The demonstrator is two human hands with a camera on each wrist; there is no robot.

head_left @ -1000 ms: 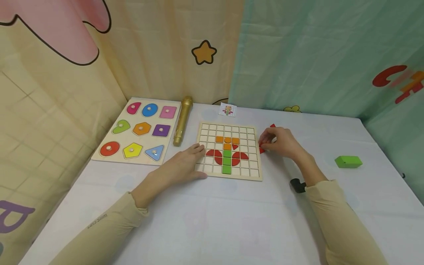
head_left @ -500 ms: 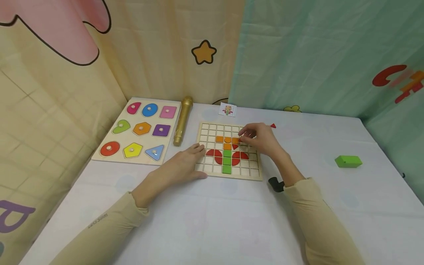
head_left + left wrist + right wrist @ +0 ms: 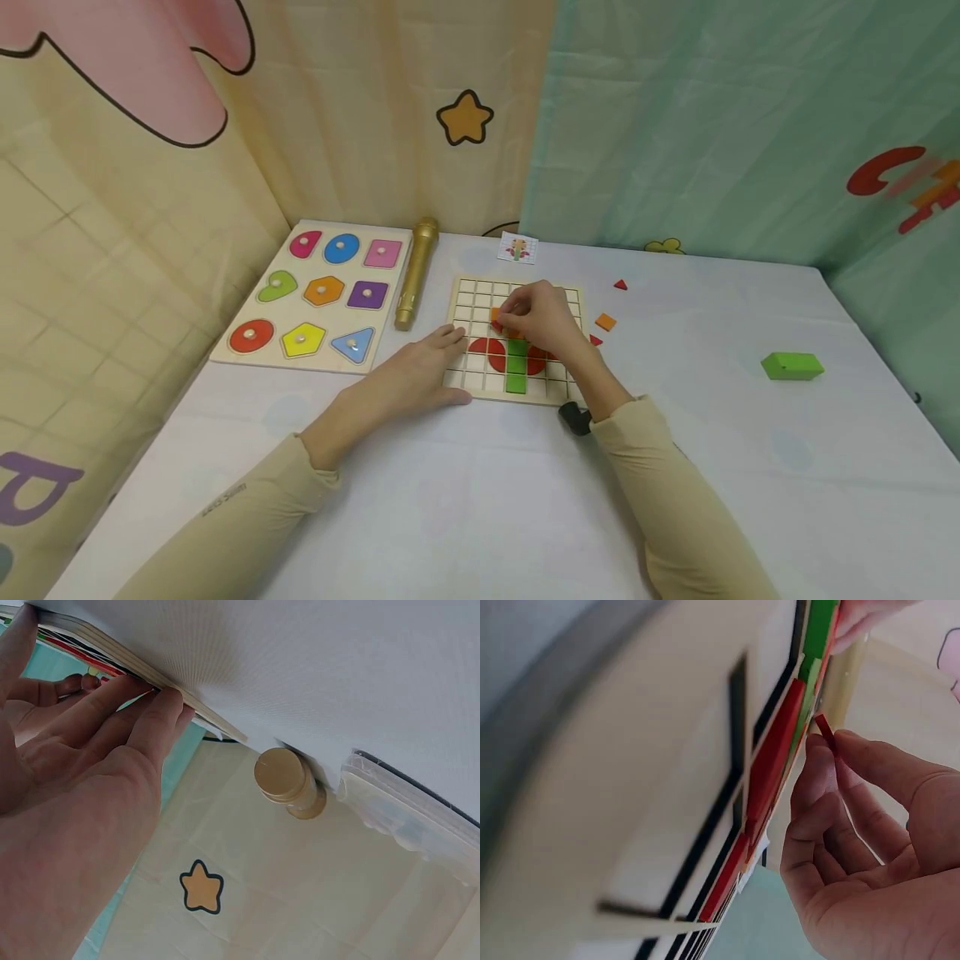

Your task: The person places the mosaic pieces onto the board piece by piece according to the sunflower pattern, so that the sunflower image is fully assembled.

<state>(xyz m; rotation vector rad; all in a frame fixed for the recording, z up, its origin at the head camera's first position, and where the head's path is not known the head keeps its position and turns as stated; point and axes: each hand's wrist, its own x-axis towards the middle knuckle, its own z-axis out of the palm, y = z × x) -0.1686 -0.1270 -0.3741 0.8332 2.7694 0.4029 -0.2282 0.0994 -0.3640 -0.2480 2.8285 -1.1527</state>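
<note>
My right hand (image 3: 543, 321) is over the upper middle of a wooden grid board (image 3: 476, 382). Between thumb and forefinger it pinches a small, thin red tile (image 3: 824, 729), seen edge-on in the right wrist view. Near those fingertips lies an orange square (image 3: 497, 314); the hand covers other tiles there. Below it, green squares (image 3: 516, 367) form a column with curved red tiles (image 3: 487, 352) at both sides. My left hand (image 3: 412, 375) rests at the board's left edge, fingers extended; in the left wrist view the fingertips (image 3: 171, 697) touch that edge.
Right of the board lie an orange square tile (image 3: 606, 322) and two red triangles (image 3: 620, 285). A green block (image 3: 792, 365) sits farther right. Behind the board is a small picture card (image 3: 517, 247). A gold microphone (image 3: 415, 275) and a knobbed shape puzzle (image 3: 288, 315) lie at left.
My right hand has moved left from beside the board to over its middle, carrying a red tile. Loose tiles at the right are uncovered. My left hand has stayed in place.
</note>
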